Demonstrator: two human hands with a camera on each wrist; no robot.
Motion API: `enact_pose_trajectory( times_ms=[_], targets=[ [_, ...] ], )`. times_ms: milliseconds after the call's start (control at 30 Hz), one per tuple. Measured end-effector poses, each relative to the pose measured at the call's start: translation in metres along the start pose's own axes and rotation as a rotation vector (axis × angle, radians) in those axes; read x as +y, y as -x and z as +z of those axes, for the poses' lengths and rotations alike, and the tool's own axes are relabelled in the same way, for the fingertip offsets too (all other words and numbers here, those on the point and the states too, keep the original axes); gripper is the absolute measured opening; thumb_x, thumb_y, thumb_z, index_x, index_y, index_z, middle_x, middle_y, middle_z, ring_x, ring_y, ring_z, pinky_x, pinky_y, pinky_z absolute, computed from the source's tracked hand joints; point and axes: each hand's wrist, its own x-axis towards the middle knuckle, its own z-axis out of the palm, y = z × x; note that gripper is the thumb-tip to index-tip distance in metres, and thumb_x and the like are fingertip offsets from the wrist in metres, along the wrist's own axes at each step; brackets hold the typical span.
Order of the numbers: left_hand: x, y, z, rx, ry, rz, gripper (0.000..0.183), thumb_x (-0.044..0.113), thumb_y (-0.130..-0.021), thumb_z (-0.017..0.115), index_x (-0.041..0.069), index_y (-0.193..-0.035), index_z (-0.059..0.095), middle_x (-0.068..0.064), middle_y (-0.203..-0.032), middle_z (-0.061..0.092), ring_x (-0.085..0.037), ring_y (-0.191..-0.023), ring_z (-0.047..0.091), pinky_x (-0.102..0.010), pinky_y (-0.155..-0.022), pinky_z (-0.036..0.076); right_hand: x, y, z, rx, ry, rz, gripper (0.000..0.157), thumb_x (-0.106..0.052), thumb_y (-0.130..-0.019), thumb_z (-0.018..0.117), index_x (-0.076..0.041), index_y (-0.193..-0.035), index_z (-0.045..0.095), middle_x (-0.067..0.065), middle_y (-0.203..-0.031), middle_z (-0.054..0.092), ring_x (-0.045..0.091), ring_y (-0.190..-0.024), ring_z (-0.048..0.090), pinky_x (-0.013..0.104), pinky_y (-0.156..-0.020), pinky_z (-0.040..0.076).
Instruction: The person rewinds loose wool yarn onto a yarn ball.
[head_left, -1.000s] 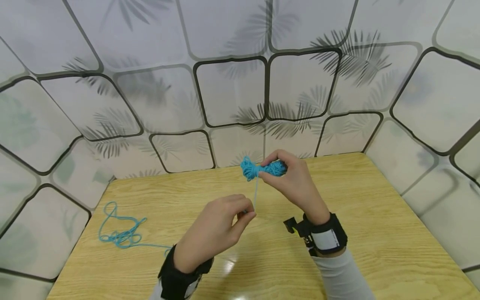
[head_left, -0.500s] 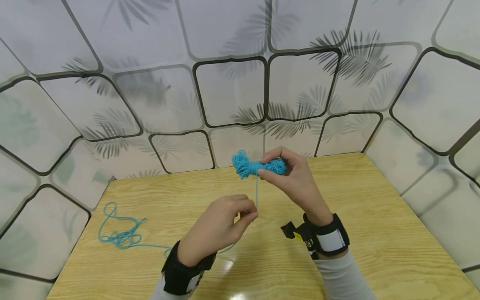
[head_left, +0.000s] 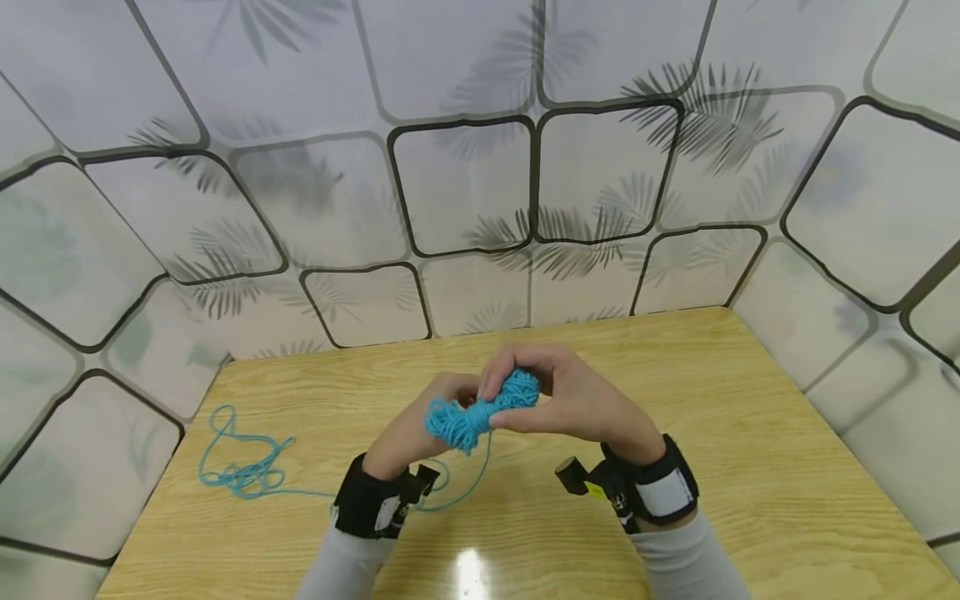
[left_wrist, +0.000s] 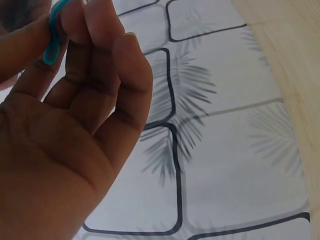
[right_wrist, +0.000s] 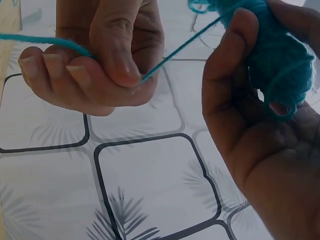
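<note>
In the head view my right hand point(head_left: 577, 396) grips a bundle of blue yarn point(head_left: 517, 392), wound tightly round its waist with loose loops at both ends. My left hand point(head_left: 408, 429) is partly hidden behind the bundle. In the right wrist view, the left hand point(right_wrist: 107, 62) pinches a yarn strand point(right_wrist: 180, 47) between thumb and forefinger. That strand runs taut to the waist of the bundle point(right_wrist: 285, 65). A small loop of yarn point(left_wrist: 52, 47) shows at the left fingertips in the left wrist view.
A loose tangle of the same yarn point(head_left: 251, 477) lies on the left of the wooden table point(head_left: 750, 433). Its tail runs across the tabletop toward the left wrist. Patterned sheeting point(head_left: 465, 192) stands behind the table and at both sides.
The bundle has come down nearer to me and tilted. My left hand has gone from in front and below to behind it, carrying the strand. The table tangle has not moved.
</note>
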Motion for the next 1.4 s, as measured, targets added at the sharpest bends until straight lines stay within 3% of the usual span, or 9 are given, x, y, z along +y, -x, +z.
enact_pose_trajectory(
  times_ms=[200,433,567,800,1133,1400],
  targets=[
    [0.002,0.003,-0.011,0.025,-0.089,-0.059,0.018,0.008,-0.096,0.062,0.02,-0.086,0.071,0.002,-0.078,0.068,-0.009,-0.069,0.061,-0.035,-0.066,0.055,-0.003,0.005,0.001,-0.168,0.089,0.123,0.014,-0.013,-0.087,0.075,-0.012,-0.099,0.068,0.004,-0.09,0.066,0.018,-0.082,0.057,0.033,-0.075,0.053],
    [0.024,0.012,-0.018,0.125,-0.213,0.004,0.016,0.009,-0.093,0.067,0.019,-0.08,0.068,0.006,-0.075,0.065,-0.007,-0.068,0.058,-0.035,-0.064,0.054,-0.002,0.006,-0.004,-0.198,0.314,0.223,0.014,-0.015,-0.084,0.077,-0.018,-0.092,0.067,-0.001,-0.083,0.064,0.012,-0.071,0.053,0.031,-0.065,0.051],
    [0.035,0.015,-0.017,0.137,-0.249,0.029,0.018,0.007,-0.093,0.067,0.017,-0.077,0.066,0.004,-0.074,0.064,-0.007,-0.068,0.057,-0.033,-0.063,0.054,-0.001,0.005,-0.006,-0.163,0.413,0.278,0.015,-0.011,-0.081,0.078,-0.018,-0.089,0.067,-0.003,-0.08,0.062,0.01,-0.066,0.051,0.026,-0.06,0.047],
    [0.048,0.018,-0.013,0.138,-0.283,0.044,0.017,0.007,-0.093,0.067,0.012,-0.077,0.066,0.005,-0.075,0.063,-0.006,-0.068,0.056,-0.032,-0.063,0.054,0.004,0.006,-0.007,-0.065,0.492,0.314,0.015,-0.008,-0.08,0.077,-0.015,-0.088,0.066,0.0,-0.07,0.053,0.009,-0.057,0.041,0.024,-0.054,0.037],
    [0.056,0.018,-0.006,0.11,-0.31,0.02,0.019,0.007,-0.093,0.068,0.018,-0.077,0.063,0.007,-0.073,0.059,-0.005,-0.066,0.053,-0.032,-0.059,0.054,0.007,0.006,-0.011,0.091,0.537,0.329,0.015,-0.006,-0.082,0.077,-0.012,-0.089,0.065,0.001,-0.07,0.052,0.012,-0.057,0.042,0.028,-0.056,0.04],
    [0.058,0.017,0.0,0.093,-0.327,0.021,0.021,0.007,-0.093,0.067,0.017,-0.076,0.061,0.005,-0.073,0.06,-0.005,-0.066,0.054,-0.03,-0.06,0.054,0.009,0.006,-0.012,0.194,0.546,0.301,0.016,-0.008,-0.081,0.079,-0.012,-0.089,0.065,0.003,-0.081,0.064,0.013,-0.063,0.051,0.03,-0.057,0.046]
  ],
)
